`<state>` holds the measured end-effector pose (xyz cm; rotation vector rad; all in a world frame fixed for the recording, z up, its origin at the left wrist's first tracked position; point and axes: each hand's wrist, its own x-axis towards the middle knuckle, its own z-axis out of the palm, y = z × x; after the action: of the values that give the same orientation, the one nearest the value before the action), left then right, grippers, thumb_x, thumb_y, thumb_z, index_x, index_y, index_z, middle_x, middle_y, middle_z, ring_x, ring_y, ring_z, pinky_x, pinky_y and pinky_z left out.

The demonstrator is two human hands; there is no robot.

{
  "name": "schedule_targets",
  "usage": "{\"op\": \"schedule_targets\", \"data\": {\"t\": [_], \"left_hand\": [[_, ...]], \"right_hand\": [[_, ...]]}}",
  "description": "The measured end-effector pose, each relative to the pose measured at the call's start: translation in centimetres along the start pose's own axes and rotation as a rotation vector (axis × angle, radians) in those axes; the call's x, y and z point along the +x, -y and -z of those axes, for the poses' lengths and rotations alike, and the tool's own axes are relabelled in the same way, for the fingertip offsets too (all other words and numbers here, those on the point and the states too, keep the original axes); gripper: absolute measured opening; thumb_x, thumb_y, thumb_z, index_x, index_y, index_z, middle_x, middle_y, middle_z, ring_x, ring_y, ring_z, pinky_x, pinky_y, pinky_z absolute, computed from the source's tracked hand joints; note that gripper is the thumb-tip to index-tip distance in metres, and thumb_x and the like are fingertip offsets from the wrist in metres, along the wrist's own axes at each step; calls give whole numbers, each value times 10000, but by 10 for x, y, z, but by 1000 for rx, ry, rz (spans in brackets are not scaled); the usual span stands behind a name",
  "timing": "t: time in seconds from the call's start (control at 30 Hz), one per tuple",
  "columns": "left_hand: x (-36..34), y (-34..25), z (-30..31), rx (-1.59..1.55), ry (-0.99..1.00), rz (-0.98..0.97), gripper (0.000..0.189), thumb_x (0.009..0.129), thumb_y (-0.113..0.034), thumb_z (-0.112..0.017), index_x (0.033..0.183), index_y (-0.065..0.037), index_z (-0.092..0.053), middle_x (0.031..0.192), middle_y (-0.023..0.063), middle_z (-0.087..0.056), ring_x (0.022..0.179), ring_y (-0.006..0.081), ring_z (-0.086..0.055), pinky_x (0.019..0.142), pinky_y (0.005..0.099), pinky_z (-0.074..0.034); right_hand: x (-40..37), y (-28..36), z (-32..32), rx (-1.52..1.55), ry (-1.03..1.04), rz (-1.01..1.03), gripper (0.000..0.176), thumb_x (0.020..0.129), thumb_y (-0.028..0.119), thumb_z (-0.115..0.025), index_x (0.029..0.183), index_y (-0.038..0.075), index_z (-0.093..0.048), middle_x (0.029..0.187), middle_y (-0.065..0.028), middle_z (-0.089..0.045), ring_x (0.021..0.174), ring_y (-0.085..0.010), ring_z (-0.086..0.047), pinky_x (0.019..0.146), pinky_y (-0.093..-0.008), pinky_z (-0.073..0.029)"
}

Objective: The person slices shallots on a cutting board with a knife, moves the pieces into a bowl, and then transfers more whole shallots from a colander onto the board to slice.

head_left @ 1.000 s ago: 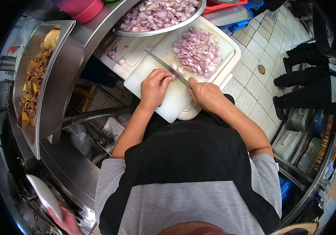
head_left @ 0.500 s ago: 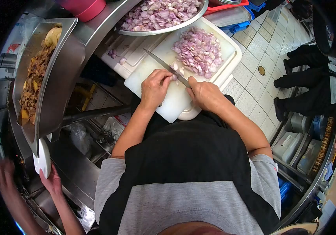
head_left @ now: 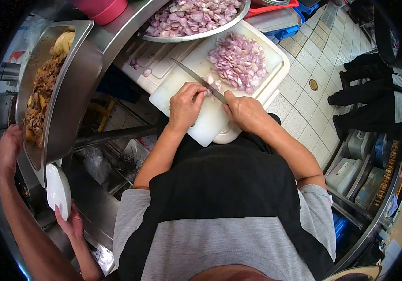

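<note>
My right hand is closed around the handle of a kitchen knife, whose blade points away to the upper left over a white cutting board. Pinched in my left hand, against the blade, is a small shallot, mostly hidden by the fingers. A few fresh slices lie just beyond the blade. On the far right part of the board sits a heap of sliced shallots.
Behind the board stands a metal basin heaped with shallot slices. At left, a steel pan holds cooked meat; a co-worker's hand is at its edge, and the other hand holds a white dish. Another person stands at right.
The co-worker's upper hand has moved up to the meat pan, and the white dish has shifted slightly right and down. My hands and the knife stay almost where they were.
</note>
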<state>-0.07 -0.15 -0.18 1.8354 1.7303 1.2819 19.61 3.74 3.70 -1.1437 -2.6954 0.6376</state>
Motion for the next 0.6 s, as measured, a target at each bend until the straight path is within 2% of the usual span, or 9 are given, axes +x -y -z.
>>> {"op": "schedule_targets", "data": {"t": [0.2, 0.4, 0.53, 0.6], "left_hand": [[0, 1, -1, -6, 3, 26, 90, 810, -51, -712, 891, -32, -677, 912, 95, -677, 767, 253, -675, 669, 335, -543], [0, 0, -1, 7, -1, 17, 90, 812, -58, -712, 893, -40, -676, 915, 93, -674, 760, 253, -673, 667, 337, -545], [0, 1, -2, 5, -4, 11, 82, 814, -59, -711, 882, -39, -671, 915, 93, -672, 753, 252, -672, 660, 340, -543], [-1, 1, -2, -1, -2, 23, 80, 812, -58, -711, 876, -38, -668, 912, 94, -671, 751, 251, -672, 657, 341, -542]], "right_hand": [[-23, 18, 39, -31, 148, -68, 245, 940, 218, -559, 974, -6, -463, 653, -221, -640, 655, -419, -658, 561, -506, -513], [-5, 4, -2, 23, 50, -61, 240, 946, 216, -564, 966, 8, -444, 638, -215, -623, 636, -432, -632, 566, -523, -494], [-2, 4, 11, 13, 32, -8, 242, 946, 219, -564, 961, 7, -448, 642, -220, -623, 637, -435, -632, 570, -530, -492], [-10, 11, 26, 3, 104, -44, 242, 944, 219, -567, 958, 6, -453, 644, -224, -623, 641, -436, -632, 574, -533, -492]]}}
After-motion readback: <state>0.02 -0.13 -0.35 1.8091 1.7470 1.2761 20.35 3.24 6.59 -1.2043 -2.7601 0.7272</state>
